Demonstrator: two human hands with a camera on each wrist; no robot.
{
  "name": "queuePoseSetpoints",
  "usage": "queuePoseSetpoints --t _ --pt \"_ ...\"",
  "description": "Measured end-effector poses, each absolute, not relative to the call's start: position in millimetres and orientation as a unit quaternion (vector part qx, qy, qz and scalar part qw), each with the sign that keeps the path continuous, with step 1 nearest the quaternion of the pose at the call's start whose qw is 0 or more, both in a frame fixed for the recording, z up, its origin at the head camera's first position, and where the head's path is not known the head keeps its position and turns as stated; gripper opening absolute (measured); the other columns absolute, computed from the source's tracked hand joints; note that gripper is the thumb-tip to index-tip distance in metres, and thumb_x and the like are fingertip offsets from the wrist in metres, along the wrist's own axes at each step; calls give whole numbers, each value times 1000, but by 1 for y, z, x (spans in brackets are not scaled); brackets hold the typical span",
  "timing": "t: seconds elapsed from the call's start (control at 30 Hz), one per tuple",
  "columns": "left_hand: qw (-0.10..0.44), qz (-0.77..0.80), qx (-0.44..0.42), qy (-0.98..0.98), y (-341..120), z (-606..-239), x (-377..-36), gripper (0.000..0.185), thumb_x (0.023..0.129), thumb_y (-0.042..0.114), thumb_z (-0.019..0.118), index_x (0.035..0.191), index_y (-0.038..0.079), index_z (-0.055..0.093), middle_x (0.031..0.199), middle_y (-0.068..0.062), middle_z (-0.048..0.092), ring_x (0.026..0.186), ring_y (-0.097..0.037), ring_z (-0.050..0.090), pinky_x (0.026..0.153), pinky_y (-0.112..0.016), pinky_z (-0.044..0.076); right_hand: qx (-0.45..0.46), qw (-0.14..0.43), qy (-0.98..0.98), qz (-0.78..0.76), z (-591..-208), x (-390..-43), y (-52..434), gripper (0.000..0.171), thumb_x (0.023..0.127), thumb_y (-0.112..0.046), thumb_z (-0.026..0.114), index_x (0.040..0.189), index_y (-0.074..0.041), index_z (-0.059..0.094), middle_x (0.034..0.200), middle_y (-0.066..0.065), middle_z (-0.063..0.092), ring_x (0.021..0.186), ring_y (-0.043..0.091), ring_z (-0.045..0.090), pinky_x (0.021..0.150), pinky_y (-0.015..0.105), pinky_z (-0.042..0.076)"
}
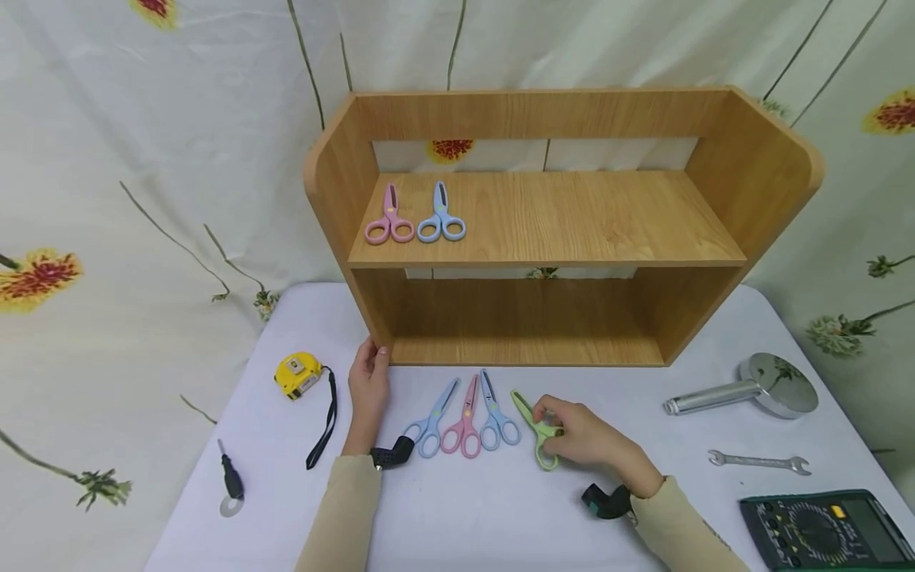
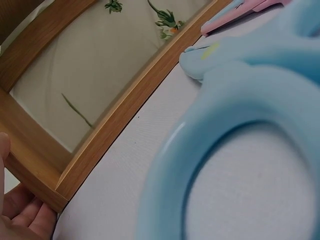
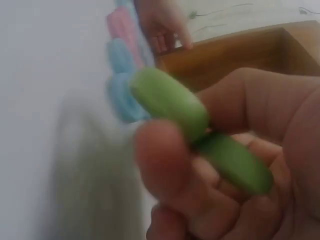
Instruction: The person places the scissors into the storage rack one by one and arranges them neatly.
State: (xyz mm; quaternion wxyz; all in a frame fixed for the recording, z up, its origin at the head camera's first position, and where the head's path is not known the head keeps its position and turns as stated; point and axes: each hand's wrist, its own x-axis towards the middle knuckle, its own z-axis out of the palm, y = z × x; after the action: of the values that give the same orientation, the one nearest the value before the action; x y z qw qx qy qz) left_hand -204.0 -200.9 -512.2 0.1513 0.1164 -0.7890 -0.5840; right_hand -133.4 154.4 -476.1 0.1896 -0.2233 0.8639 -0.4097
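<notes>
We see the right hand (image 1: 582,437) w/ fingers pinching the green scissors (image 1: 538,429) near the bench's front edge; left hand (image 1: 368,380), fingers relaxed, touches the wooden shelf's (image 1: 543,222) bottom-left corner.

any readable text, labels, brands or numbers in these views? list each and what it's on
None can be read.
Yellow tape measure: a pale label on its face, too small to read.
Multimeter: dial markings and a yellow patch, too small to read.
Scissors on the table: tiny marks near the pivots, illegible.
Green scissors in the right hand: blurred, no print shows.
</notes>
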Motion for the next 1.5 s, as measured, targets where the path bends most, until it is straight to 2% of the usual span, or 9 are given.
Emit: queuePoseSetpoints --t 0.1,0.2,0.33,0.43,0.6,0.73,0.87,1.17,1.5 --pt "149 -583 118 -790 -201 -512 -205 46 108 23 47 152 10 46 152 -15 54 137 -31 55 115 -47 47 -237 214 825 -467 -464 -140 157 22 82 2 65 103 -3 66 63 0 53 51 10 53 51 21 45" --pt "148 -585 119 -789 -201 -512 -205 46 108 23 47 153 11 46 152 -15 53 138 -31 54 115 -46 47 -274 203 789 -511 -434 -147 159 16 87 1 67 103 2 70 65 -1 56 58 8 55 54 21 47" --pt "146 -583 123 -790 -202 -511 -206 47 108 25 47 153 12 45 154 -13 52 141 -30 52 116 -46 46 -339 88 748 -564 -365 -160 157 18 89 7 65 106 7 69 79 -4 64 65 9 55 55 22 49" --pt "141 -580 128 -792 -202 -511 -206 48 109 28 46 154 15 44 156 -10 50 143 -28 50 118 -45 44 -325 -9 751 -575 -311 -177 149 19 89 5 66 108 8 69 83 -5 69 67 11 56 55 21 48" --pt "144 -580 125 -792 -203 -511 -205 48 109 27 47 154 14 44 155 -12 51 142 -29 51 117 -46 45 -227 -65 818 -525 -260 -229 120 26 91 -16 71 112 -1 73 80 -2 65 66 11 48 56 21 40" --pt "149 -586 126 -787 -203 -512 -202 46 108 24 48 153 11 46 152 -15 53 138 -31 54 116 -47 46 -210 -74 893 -390 -261 -267 95 30 93 -28 70 114 -8 75 99 8 69 81 18 50 69 28 40" --pt "134 -582 130 -791 -202 -514 -198 48 108 25 47 154 11 44 153 -15 52 138 -32 53 116 -48 45 -212 -92 929 -289 -269 -278 84 32 96 -37 67 115 -13 77 106 12 69 90 25 50 74 34 40" --pt "144 -582 118 -791 -202 -510 -200 46 108 26 47 153 12 46 153 -13 53 140 -30 53 117 -46 45 -218 -111 921 -305 -271 -275 87 35 99 -34 63 122 -11 75 105 14 66 84 24 44 67 32 30" --pt "139 -581 124 -793 -200 -509 -203 47 109 27 46 154 14 45 155 -11 51 141 -29 51 117 -46 45 -198 -120 913 -335 -271 -273 89 39 98 -32 63 128 -8 69 117 18 65 100 30 57 81 43 46"
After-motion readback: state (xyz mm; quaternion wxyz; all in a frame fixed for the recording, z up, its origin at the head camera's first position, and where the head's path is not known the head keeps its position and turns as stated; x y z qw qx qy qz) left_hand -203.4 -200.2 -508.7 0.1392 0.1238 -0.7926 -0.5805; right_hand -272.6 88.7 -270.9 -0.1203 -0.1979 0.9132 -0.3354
